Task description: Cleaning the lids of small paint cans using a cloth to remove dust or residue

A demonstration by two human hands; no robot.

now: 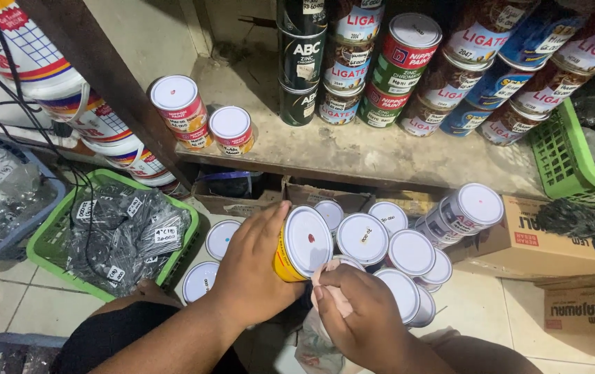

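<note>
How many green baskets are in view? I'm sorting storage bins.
2. One green basket sits on the floor at left, holding dark packets, beside the person's left hand. Another green basket rests on the shelf at right, partly cut off. Others may lie out of view.

A small round paint tin is held tipped on its side, so that its flat white lid faces up and outward. The lid is plain white with a raised rim and carries a small red dot near its middle. The side wall is yellow, and only a narrow strip of it is seen at the lower left edge. The tin is gripped around its body by the left hand, whose fingers are wrapped over the top and down the far side. A pale, thin piece of cloth or paper is pinched in the right hand and is pressed against the lower rim of the lid.
</note>
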